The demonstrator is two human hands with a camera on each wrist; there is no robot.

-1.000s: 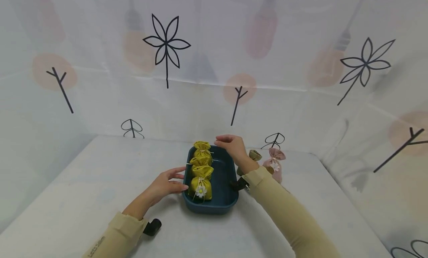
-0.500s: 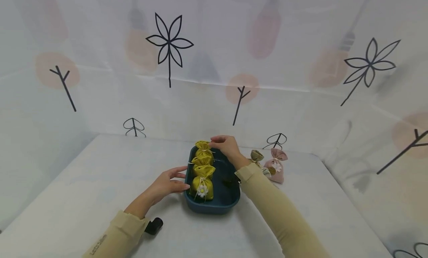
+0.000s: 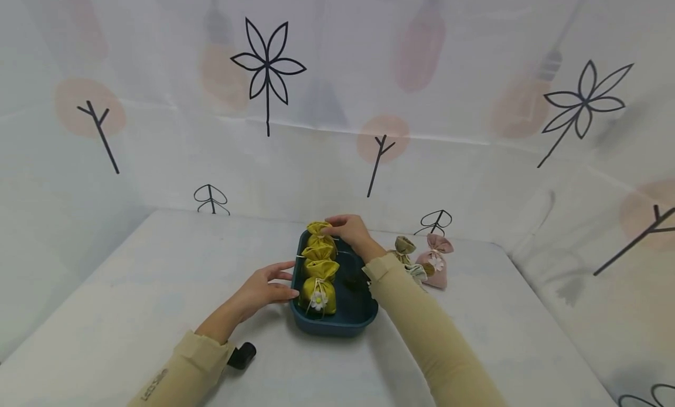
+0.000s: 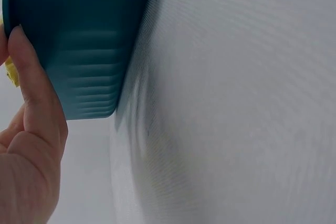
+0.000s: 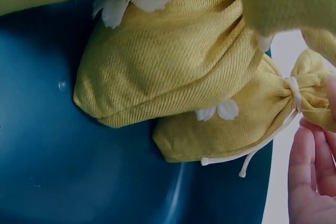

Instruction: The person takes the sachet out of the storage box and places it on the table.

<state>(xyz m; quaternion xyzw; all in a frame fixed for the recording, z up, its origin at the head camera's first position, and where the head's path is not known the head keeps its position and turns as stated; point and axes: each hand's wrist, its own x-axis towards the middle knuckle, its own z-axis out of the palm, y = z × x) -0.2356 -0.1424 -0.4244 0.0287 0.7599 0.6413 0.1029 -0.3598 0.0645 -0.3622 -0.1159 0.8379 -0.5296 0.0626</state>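
A dark teal bin (image 3: 337,331) stands on the table, with yellow drawstring pouches in a row along its left side. The nearest pouch (image 3: 323,271) bears a white flower. At the far end, my right hand (image 3: 352,230) pinches the gathered top of the far yellow pouch (image 5: 220,132); its thumb and fingers lie on either side of the cloth in the right wrist view. My left hand (image 3: 258,291) rests against the bin's left wall, fingers fairly straight, with the thumb at the rim. The left wrist view shows the bin's ribbed outer wall (image 4: 84,45) beside that hand.
Right of the bin, partly behind my right forearm, stand a pink pouch (image 3: 436,260), an olive-green pouch (image 3: 404,246) and a pale pouch (image 3: 418,271). A white patterned sheet (image 3: 448,178) hangs behind the table. The bin's right half shows bare floor.
My right hand has moved left across the bin's far end and taken hold of the far yellow pouch's top. My left hand has stayed at the bin's left wall.
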